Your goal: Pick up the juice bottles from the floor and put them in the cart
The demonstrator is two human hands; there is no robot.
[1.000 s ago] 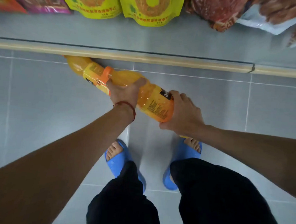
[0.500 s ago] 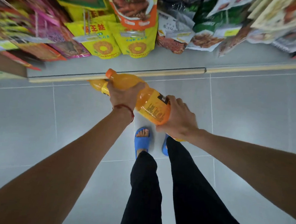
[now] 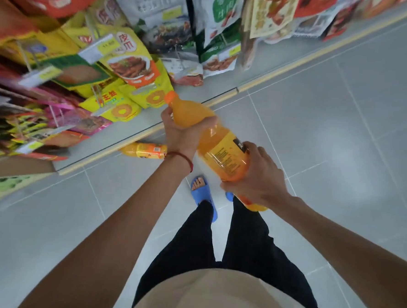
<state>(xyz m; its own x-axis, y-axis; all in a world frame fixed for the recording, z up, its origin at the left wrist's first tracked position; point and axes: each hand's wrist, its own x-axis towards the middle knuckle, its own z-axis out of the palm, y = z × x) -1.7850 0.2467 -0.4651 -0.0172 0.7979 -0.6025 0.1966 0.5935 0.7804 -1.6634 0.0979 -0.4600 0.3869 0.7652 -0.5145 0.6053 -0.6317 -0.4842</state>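
Both hands carry one large orange juice bottle (image 3: 219, 145) with an orange cap and a yellow label, lifted well above the floor and tilted, cap pointing up and to the left. My left hand (image 3: 182, 131) grips its shoulder just below the cap. My right hand (image 3: 258, 176) grips its lower body and hides part of the base. A second orange juice bottle (image 3: 145, 150) lies on its side on the floor against the shelf's base, partly hidden behind my left wrist. No cart is in view.
A store shelf (image 3: 132, 130) with hanging snack bags (image 3: 130, 54) fills the upper left, its pale base edge running diagonally. Grey tiled floor (image 3: 329, 137) spreads to the right. My legs in black trousers and blue slippers (image 3: 202, 194) stand below the bottle.
The bottle has come up off the floor in both hands as I straightened, its cap end now tipped upward. The view has swung up and turned, showing more of the shelf.
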